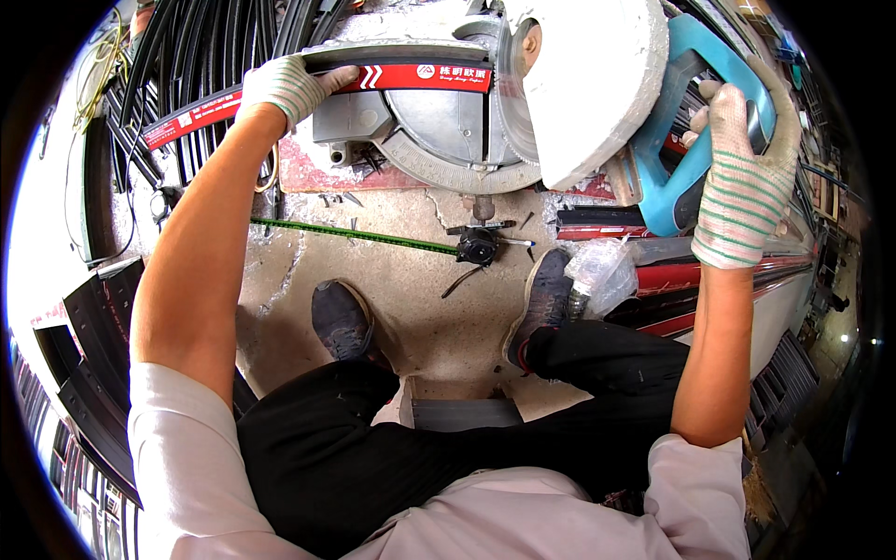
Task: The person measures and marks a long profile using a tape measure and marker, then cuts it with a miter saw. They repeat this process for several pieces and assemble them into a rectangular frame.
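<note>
My left hand (287, 91), in a white glove with green stripes, presses a long dark profile strip with a red printed face (401, 77) against the fence of a miter saw (439, 126). The strip's right end lies at the round blade (518, 93), partly hidden by the white, dust-covered guard (597, 89). My right hand (747, 177), gloved the same way, is wrapped round the saw's blue handle (674, 187). Whether a finger is on a trigger cannot be seen.
A tape measure (478, 245) lies on the floor with its green blade (355, 231) pulled out leftward, a pen-like tool beside it. Black strips (201, 56) are heaped behind the saw at left. Clear plastic (602, 273) and red-faced strips (667, 278) lie right. Dark profiles (98, 327) stand left.
</note>
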`<state>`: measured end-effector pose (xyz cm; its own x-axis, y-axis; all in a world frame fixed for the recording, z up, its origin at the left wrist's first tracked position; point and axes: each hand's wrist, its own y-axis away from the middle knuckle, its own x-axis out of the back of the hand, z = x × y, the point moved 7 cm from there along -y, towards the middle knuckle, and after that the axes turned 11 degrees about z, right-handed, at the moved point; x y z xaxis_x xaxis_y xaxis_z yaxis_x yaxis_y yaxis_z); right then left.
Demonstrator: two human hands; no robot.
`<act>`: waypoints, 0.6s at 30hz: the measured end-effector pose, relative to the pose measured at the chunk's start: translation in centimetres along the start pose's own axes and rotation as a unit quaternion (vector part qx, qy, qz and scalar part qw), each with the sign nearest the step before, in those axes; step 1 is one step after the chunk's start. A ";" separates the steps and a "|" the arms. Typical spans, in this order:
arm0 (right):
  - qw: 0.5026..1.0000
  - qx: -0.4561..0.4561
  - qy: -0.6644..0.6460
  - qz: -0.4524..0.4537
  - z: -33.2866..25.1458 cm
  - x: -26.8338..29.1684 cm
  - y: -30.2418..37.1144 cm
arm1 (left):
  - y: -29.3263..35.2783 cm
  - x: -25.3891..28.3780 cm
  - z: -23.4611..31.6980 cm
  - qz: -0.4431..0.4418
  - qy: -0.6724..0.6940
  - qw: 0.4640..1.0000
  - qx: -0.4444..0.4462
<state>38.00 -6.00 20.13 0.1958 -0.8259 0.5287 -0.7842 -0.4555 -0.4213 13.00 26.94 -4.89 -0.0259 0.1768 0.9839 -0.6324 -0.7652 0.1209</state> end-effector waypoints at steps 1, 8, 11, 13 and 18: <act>1.000 -0.002 -0.005 -0.006 0.1 0.0 -0.1 | 0.0 0.1 0.1 0.002 0.005 1.000 -0.001; 0.999 -0.009 -0.018 -0.025 0.3 0.0 -0.1 | 0.3 0.5 0.4 -0.008 0.001 1.000 0.010; 1.000 -0.012 -0.015 -0.006 -0.1 -0.1 0.4 | 0.3 0.5 0.2 -0.013 0.028 0.999 0.017; 1.000 -0.012 -0.018 0.004 -0.1 -0.1 0.6 | 0.3 0.7 0.3 -0.008 0.027 1.000 0.013; 0.999 -0.031 -0.001 0.014 0.3 -0.1 1.3 | 0.2 0.4 0.2 -0.010 0.001 1.000 0.012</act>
<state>37.09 -6.59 19.31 0.1748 -0.8386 0.5159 -0.8246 -0.4110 -0.3887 12.99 26.71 -4.48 -0.0143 0.1930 0.9811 -0.6142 -0.7760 0.1437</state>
